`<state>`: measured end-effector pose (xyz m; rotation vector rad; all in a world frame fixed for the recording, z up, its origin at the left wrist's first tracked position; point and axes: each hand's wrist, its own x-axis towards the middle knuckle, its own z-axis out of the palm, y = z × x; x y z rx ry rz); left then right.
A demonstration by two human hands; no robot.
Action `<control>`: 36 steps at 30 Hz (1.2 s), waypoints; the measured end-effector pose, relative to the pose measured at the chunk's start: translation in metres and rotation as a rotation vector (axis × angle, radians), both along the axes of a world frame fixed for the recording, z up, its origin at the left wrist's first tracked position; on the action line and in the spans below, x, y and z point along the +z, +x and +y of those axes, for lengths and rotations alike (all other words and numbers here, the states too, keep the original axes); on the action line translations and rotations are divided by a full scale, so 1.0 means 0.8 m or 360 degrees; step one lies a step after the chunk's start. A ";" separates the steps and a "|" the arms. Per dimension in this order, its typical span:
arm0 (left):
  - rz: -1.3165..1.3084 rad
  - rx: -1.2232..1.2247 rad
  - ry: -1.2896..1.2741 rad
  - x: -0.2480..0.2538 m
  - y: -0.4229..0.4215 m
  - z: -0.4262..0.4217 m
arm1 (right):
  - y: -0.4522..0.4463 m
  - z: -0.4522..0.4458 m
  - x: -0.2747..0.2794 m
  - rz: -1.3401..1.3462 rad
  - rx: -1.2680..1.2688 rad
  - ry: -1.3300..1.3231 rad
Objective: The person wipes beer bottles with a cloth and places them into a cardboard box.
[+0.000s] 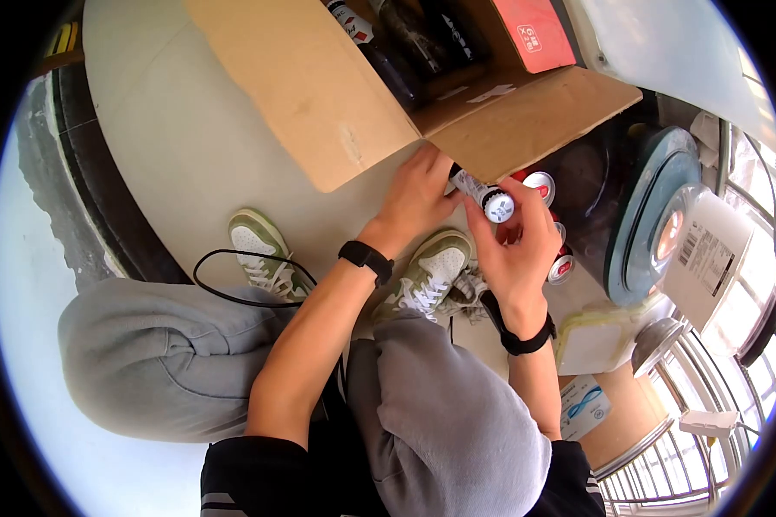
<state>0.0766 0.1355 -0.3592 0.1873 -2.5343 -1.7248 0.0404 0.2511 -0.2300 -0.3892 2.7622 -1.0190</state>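
Note:
A bottle [472, 185] with a white crown cap and a pale neck label is between my hands, its cap end toward me and its lower body hidden under the carton flap. My left hand [412, 200] curls against the bottle's side, with its fingertips partly out of sight. My right hand [523, 239] closes round the neck near the cap, thumb on one side and fingers on the other. Above them is an open cardboard box [483, 129] with several dark bottles lying inside, one with a white and red label [353, 24].
Several red-and-silver drink cans [540, 184] stand right of my right hand, beside a large clear water jug [642, 215]. Further right are a white box [707, 250] and a lidded container [591, 340]. My shoes [431, 267] and a black cable [224, 252] are below.

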 end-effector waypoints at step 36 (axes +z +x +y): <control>-0.0308 0.0122 0.0447 -0.016 -0.032 0.009 | -0.082 -0.011 -0.002 0.0085 -0.0203 0.0197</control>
